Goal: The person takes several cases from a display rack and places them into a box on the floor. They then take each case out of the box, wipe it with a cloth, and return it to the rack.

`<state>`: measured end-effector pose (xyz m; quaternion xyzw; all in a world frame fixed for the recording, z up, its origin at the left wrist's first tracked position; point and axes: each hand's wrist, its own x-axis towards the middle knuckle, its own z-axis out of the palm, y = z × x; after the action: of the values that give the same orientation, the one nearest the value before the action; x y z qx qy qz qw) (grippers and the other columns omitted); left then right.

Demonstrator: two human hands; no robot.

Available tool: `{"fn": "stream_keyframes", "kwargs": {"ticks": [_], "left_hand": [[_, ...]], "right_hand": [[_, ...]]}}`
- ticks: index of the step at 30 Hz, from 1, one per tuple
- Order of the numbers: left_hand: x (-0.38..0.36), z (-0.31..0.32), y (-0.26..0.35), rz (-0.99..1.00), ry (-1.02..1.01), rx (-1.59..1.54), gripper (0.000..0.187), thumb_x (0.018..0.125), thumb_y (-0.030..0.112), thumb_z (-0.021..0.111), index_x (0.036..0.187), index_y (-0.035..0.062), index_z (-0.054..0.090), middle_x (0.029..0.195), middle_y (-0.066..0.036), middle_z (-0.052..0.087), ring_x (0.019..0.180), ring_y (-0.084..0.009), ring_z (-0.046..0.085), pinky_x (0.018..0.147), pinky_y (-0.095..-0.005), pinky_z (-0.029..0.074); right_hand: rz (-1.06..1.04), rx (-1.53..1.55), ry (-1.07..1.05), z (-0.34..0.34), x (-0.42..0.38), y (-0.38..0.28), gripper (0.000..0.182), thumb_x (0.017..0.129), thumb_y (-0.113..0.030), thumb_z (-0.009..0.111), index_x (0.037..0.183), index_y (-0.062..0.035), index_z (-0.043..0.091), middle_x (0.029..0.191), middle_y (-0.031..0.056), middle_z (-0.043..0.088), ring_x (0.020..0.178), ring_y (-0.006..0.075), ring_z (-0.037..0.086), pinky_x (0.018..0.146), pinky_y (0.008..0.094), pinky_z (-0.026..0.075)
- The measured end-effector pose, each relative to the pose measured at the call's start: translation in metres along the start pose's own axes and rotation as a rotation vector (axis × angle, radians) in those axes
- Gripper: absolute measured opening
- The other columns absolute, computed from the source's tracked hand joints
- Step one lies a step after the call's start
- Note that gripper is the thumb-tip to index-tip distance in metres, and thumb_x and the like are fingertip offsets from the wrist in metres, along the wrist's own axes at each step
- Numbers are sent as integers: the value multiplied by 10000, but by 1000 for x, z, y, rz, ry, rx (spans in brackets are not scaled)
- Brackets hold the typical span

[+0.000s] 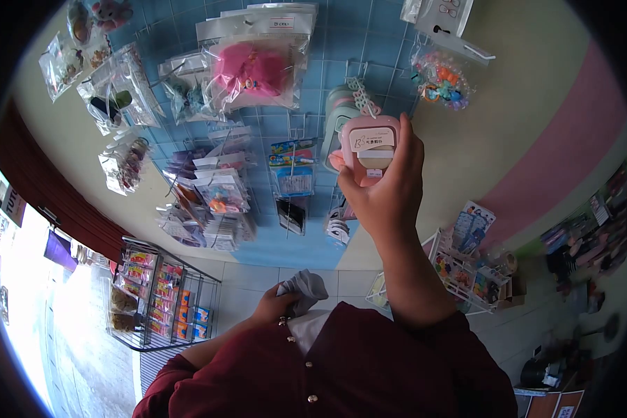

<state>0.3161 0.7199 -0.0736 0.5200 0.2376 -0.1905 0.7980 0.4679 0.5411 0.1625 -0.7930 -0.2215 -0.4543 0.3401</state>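
Raised in front of the wall rack, my right hand point(390, 188) is closed around a pink plastic case point(355, 129) with rounded corners and a printed white label. A pale lattice-like strap point(362, 97) runs from the top of the case up toward a hook. Directly behind it hangs a similar mint-green case point(333, 125), partly covered. Low by my waist, my left hand point(275, 304) is wrapped around a crumpled grey cloth point(304, 291), and a bracelet shows at that wrist.
The blue wire grid point(355, 42) carries many bagged goods, including a pink pack point(251, 68) and a bag of colourful beads point(442, 76). A black wire rack point(167, 299) stands lower left, and a white rack point(460, 279) stands lower right. Bright daylight enters at left.
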Motion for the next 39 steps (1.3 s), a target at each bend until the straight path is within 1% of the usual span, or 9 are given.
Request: {"fn": "stream_keyframes", "kwargs": {"ticks": [8,12,15,19,21,23,29,31,39], "left_hand": [[0,-1,-4,-10,22,4,357,834,64,656,1167,-4,545,1016,-101,644,896,-184,642,788,-301,526],[-5,-4,-3,1,29,-26,364,841,84,658,1174,-6,543,1006,-95,645,869,-177,640,775,-288,522],[-11,-5,0,13,49,-48,356,871,159,638,1171,-10,549,1011,-89,639,871,-172,633,785,-286,514],[-9,-15,-1,46,-3,-266,374,908,267,588,1154,-13,561,1028,-93,631,904,-174,627,816,-293,501],[-10,-16,-3,56,-26,-321,384,915,289,577,1149,-15,563,1031,-96,629,916,-178,626,826,-298,498],[-20,-7,12,-24,39,-149,373,911,268,590,1152,-16,558,1025,-101,630,909,-192,633,817,-304,506],[-24,-12,11,-38,50,-196,368,895,231,616,1150,-27,551,1037,-117,629,894,-210,644,808,-323,523],[-30,-11,15,-47,51,-204,373,896,231,615,1155,-28,547,1041,-120,628,900,-213,644,814,-326,523],[-32,-17,15,-109,38,-178,415,903,272,608,1208,1,534,1073,-107,637,933,-196,643,840,-299,504]], "right_hand": [[-32,-25,60,27,-3,14,933,674,-211,786,1391,48,246,1219,236,424,1107,407,467,908,475,427],[4,-11,47,36,-6,16,977,684,-297,795,1397,54,227,1228,245,415,1109,406,470,906,476,422],[21,-41,23,34,-7,18,1026,670,-363,810,1400,53,221,1244,248,412,1118,408,468,904,479,417],[41,-75,63,40,-1,14,1115,627,-413,836,1409,52,192,1290,258,395,1142,416,467,905,483,413],[69,-33,69,45,4,7,1142,617,-400,846,1411,60,164,1296,269,388,1153,420,466,923,472,418],[94,11,82,50,9,4,1171,608,-387,856,1412,69,137,1302,281,381,1163,424,466,940,461,422],[84,-16,153,55,12,7,1038,648,-245,796,1408,50,154,1314,270,376,1179,413,467,955,453,423],[191,86,100,49,11,1,977,646,-198,762,1405,31,191,1300,264,393,1178,409,466,971,440,414],[171,220,-45,45,13,15,950,633,-227,762,1378,44,238,1293,258,410,1165,393,485,1000,435,395]]}}
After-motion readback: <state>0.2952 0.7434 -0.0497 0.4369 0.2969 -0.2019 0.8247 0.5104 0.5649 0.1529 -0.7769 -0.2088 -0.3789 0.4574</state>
